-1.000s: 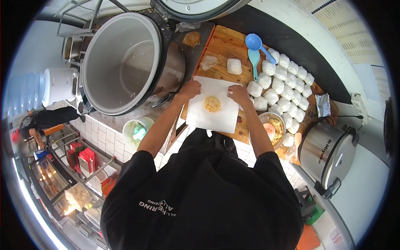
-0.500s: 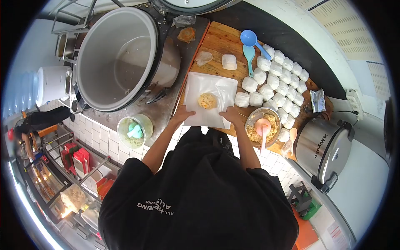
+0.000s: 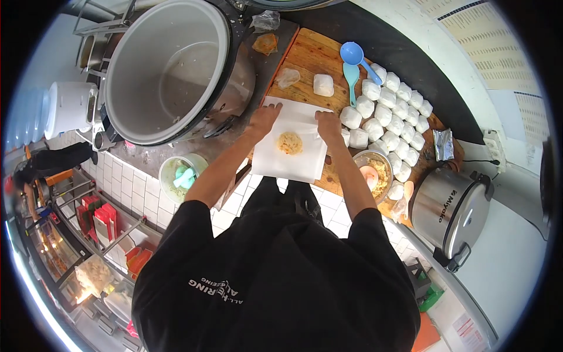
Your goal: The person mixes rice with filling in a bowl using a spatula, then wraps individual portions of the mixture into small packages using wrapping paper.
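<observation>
A sheet of white wrapping paper [image 3: 281, 167] lies on the wooden board, its near edge overhanging the front. In its middle sits a round mound of yellowish fried rice [image 3: 290, 143]. My left hand [image 3: 264, 119] is closed on the paper's far left corner. At the far right corner, my right hand [image 3: 329, 125] grips the paper in the same way. Beyond the sheet stands a single white wrapped parcel [image 3: 323, 85]. Right of my right hand is a bowl of rice [image 3: 381, 168] with a pink scoop [image 3: 369, 175] in it.
Many wrapped parcels [image 3: 400, 108] crowd the board's right side. A blue ladle [image 3: 352, 53] and teal rice paddle [image 3: 352, 75] lie beside them. Left stand a large open cooker [image 3: 170, 70] and a tub [image 3: 192, 161]; right, a steel cooker [image 3: 441, 199]. Another person [image 3: 53, 167] is far left.
Both hands have moved from the paper's near side corners up to its far corners and closed on them. The rice mound stays on the sheet, which has shifted slightly toward me.
</observation>
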{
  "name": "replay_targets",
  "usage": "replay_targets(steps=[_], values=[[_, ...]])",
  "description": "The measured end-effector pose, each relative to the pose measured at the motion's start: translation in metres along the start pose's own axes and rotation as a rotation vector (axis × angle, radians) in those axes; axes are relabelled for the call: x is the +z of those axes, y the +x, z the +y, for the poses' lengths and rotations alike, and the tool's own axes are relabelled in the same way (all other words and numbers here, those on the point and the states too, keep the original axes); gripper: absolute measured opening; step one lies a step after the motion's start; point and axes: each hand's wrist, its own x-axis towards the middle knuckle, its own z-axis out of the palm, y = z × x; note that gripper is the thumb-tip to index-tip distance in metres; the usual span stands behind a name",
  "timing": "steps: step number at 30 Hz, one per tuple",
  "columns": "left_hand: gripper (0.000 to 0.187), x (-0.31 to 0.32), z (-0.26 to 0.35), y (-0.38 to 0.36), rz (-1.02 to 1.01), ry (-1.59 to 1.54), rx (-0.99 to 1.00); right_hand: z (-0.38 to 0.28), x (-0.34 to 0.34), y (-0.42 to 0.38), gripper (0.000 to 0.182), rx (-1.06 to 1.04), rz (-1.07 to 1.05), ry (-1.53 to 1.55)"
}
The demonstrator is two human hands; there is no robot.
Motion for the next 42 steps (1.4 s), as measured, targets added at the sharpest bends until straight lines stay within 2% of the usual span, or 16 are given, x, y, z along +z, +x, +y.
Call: replay_targets(steps=[2,4,6,8,14,16,18,20,22,26,28,29,32,35,40,42], values=[[0.024,0.002,0.003,-0.002,-0.118,0.302,0.056,-0.003,0.003,-0.006,0.027,-0.099,0.076,-0.136],[0.022,0.007,0.002,-0.003,0.012,0.285,0.174,-0.008,0.004,-0.006,0.031,-0.204,0.16,-0.272],[0.021,0.004,0.005,-0.011,0.133,0.268,0.295,-0.018,0.004,-0.009,0.028,-0.34,0.272,0.164],[0.016,-0.001,0.009,-0.025,0.264,0.146,0.411,-0.026,0.002,-0.021,0.027,-0.349,0.223,0.214],[0.009,0.019,0.001,-0.093,0.285,0.039,0.462,-0.041,0.007,-0.087,0.041,-0.407,0.084,0.347],[0.01,0.036,0.003,-0.112,0.304,0.092,0.464,-0.043,0.02,-0.095,0.049,-0.514,0.107,0.171],[0.019,0.054,0.01,-0.133,0.383,0.013,0.339,-0.044,0.02,-0.098,0.05,-0.509,0.129,0.228],[0.038,0.069,0.027,-0.148,0.128,0.061,0.401,-0.044,0.011,-0.103,0.045,-0.492,0.158,0.188],[0.046,0.071,0.039,-0.153,0.035,0.13,0.473,-0.042,0.013,-0.102,0.044,-0.515,0.181,0.179],[0.049,0.079,0.032,-0.151,0.093,0.312,0.472,-0.039,0.01,-0.099,0.041,-0.594,0.209,0.147],[0.04,0.081,0.024,-0.154,-0.024,0.148,0.466,-0.039,0.011,-0.099,0.039,-0.602,0.198,0.148],[0.026,0.075,0.025,-0.155,0.03,0.125,0.486,-0.041,0.009,-0.096,0.039,-0.61,0.189,0.147],[0.016,0.052,0.024,-0.157,0.109,0.079,0.522,-0.042,0.004,-0.095,0.036,-0.606,0.153,0.223],[0.017,0.015,0.035,-0.145,0.267,-0.018,0.57,-0.045,-0.004,-0.097,0.036,-0.609,0.164,0.287],[0.02,0.021,0.024,-0.104,0.219,-0.181,0.488,-0.04,0.007,-0.086,0.038,-0.501,0.069,0.477],[0.016,0.014,0.019,-0.087,-0.102,-0.34,0.292,-0.037,0.01,-0.072,0.038,-0.435,0.021,0.606]])
